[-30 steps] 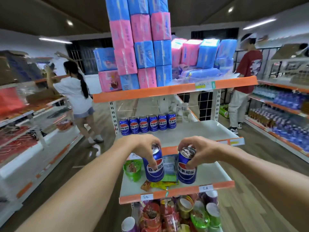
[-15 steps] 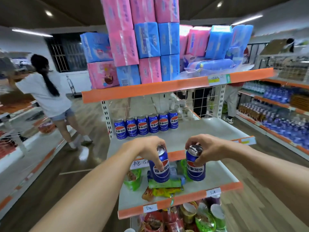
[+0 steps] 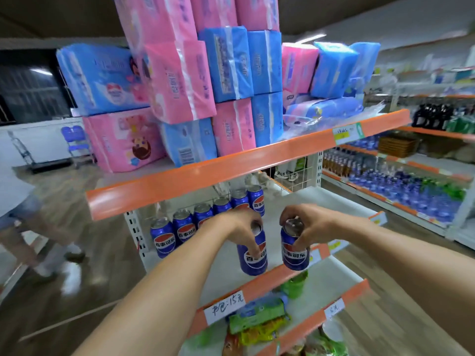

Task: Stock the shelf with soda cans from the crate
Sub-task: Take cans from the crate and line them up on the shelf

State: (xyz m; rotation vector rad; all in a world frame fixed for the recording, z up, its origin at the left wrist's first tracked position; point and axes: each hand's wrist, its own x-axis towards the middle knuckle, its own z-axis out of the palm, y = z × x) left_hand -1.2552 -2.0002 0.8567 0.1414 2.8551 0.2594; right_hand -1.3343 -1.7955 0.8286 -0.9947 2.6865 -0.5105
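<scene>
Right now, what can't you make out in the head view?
- Crate: not in the head view.
- Row of cans: left hand hides part, so no full count.
- Whether the held cans touch the shelf: unclear.
- Price tag: blurred, unreadable.

Wood-look floor [image 3: 84,255], orange-edged side shelving [image 3: 421,181], dark barred window [image 3: 28,91], dim ceiling, one strip light [image 3: 307,38].

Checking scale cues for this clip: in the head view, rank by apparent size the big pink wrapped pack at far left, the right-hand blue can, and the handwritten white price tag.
1. Big pink wrapped pack, clearly largest.
2. Blue soda can gripped by the right hand.
3. Handwritten white price tag; similar to the can, nearer the camera, so unsure.
</scene>
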